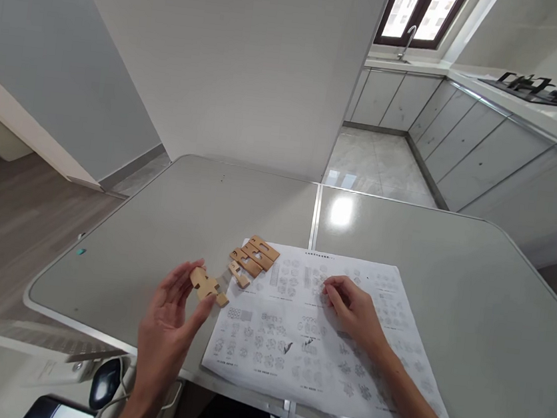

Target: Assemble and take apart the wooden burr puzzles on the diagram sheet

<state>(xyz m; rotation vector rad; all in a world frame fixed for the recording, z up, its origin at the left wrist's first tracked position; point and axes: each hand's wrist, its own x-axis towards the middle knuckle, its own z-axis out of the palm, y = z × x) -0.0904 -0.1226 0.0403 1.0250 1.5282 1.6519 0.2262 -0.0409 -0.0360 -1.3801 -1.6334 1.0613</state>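
My left hand [168,320] is raised a little over the table's left part and pinches a flat, notched wooden puzzle piece [208,286] between thumb and fingertips. My right hand [353,309] rests on a printed instruction sheet [314,334], its fingers curled and pressed to the paper near the diagrams at the top middle. Several more flat wooden pieces [253,258] lie in a loose row at the sheet's upper left corner, just beyond the held piece.
The grey folding table [475,292] has a centre seam and rounded corners. A white wall stands right behind it. A kitchen with cabinets, a sink and a hob opens at the back right. A dark device [105,380] lies below the table's near edge.
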